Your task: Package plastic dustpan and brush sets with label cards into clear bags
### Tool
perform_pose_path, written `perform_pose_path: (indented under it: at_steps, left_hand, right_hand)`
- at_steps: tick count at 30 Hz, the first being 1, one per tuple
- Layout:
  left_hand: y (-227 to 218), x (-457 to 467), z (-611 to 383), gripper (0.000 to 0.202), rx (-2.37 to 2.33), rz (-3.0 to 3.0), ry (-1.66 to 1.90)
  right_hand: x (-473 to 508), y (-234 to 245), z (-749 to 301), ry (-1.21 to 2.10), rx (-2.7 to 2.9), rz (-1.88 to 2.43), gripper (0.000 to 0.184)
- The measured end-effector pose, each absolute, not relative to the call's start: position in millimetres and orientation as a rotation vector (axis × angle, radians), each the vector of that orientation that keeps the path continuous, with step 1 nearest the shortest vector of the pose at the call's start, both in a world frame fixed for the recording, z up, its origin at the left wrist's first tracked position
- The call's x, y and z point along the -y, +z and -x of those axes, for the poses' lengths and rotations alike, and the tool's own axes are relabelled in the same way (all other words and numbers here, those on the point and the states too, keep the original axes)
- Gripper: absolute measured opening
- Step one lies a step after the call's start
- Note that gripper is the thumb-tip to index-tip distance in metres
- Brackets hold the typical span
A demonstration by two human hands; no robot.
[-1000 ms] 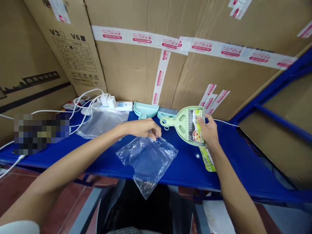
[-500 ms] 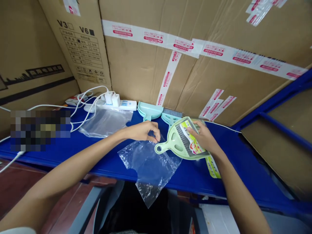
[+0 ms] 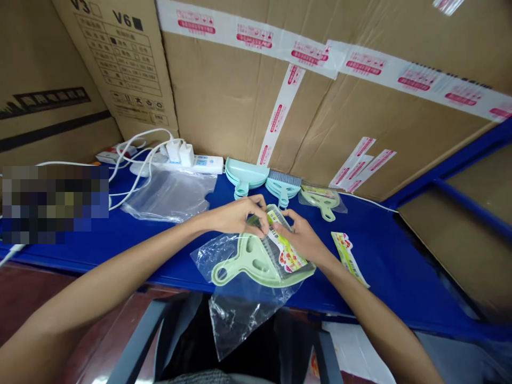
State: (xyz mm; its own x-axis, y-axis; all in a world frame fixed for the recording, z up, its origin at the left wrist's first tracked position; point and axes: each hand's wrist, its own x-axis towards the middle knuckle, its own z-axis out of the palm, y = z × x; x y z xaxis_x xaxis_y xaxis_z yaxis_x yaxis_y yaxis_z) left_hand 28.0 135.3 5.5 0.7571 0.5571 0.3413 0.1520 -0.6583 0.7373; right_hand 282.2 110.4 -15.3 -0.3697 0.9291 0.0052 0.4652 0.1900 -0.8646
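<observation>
A light green dustpan [image 3: 256,271] lies tilted over a clear plastic bag [image 3: 236,314], its ringed handle pointing left. A grey-bristled brush with a printed label card [image 3: 285,246] rests in the pan. My left hand [image 3: 250,214] is closed, thumb and fingers pinched at the pan's upper rim; the exact grip is partly hidden. My right hand [image 3: 301,236] grips the pan's far right side, thumb over the label card. The bag spreads under the pan and hangs over the table's front edge.
Stacked pale blue dustpans [image 3: 246,173] and blue brushes [image 3: 283,188] stand at the back. A bagged green dustpan set [image 3: 323,201] lies right of them. A loose label card [image 3: 349,258], flat plastic bags [image 3: 172,194], a power strip [image 3: 208,164] and white cables share the blue table [image 3: 400,266].
The green dustpan has moved left and toward me, over the clear bag. My left hand has gone from beside the handle to the pan's upper rim. The view has shifted.
</observation>
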Motion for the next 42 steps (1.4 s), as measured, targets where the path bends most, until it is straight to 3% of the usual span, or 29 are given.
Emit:
perform_pose_path:
  at_steps: [4, 7, 11, 16, 18, 23, 25, 30, 36, 39, 42]
  left_hand:
    - [4.5, -134.7, -29.2, 0.006, -0.559, -2.173, 0.723]
    - [3.3, -137.5, -28.2, 0.008, -0.573, -2.15, 0.747]
    - [-0.8, -144.5, -24.8, 0.01, -0.568, -2.156, 0.723]
    - [-5.0, -150.0, -22.1, 0.011, -0.59, -2.176, 0.685]
    - [-5.7, -149.5, -23.0, 0.012, -0.595, -2.171, 0.678]
    - [1.9, -150.0, -20.7, 0.014, -0.587, -2.157, 0.693]
    - [9.8, -155.1, -11.6, 0.018, -0.616, -2.091, 0.814]
    - [24.4, -175.2, 27.8, 0.037, -0.892, -1.554, 1.524]
    - [17.5, -175.0, 34.6, 0.061, -1.012, -1.286, 1.194]
    - [15.8, -162.7, 16.4, 0.051, -0.869, -1.251, 1.039]
    - [19.1, -152.1, 2.6, 0.034, -0.791, -1.256, 1.134]
  right_hand:
    - [-104.2, -28.7, -277.6, 1.066, 1.933, 1.276, 0.043]
    - [-101.3, -35.9, -278.2, 1.044, 1.894, 1.286, 0.052]
    - [-100.8, -32.8, -284.0, 1.294, 1.812, 1.206, 0.061]
    - [-107.2, -14.6, -296.0, 1.544, 1.779, 1.055, 0.031]
    - [-108.7, -11.0, -299.8, 1.634, 1.791, 1.03, 0.028]
    - [-106.9, -16.6, -298.3, 1.837, 1.725, 0.932, 0.05]
    - [-106.4, -19.5, -295.3, 1.811, 1.654, 0.94, 0.051]
    - [-113.7, -18.5, -295.0, 1.512, 1.47, 0.921, 0.05]
    - [-127.1, -13.9, -306.4, 1.177, 1.335, 0.916, 0.059]
    - [-126.3, -11.5, -309.4, 1.102, 1.407, 0.933, 0.061]
    - [-121.4, -9.1, -309.0, 1.102, 1.511, 0.941, 0.073]
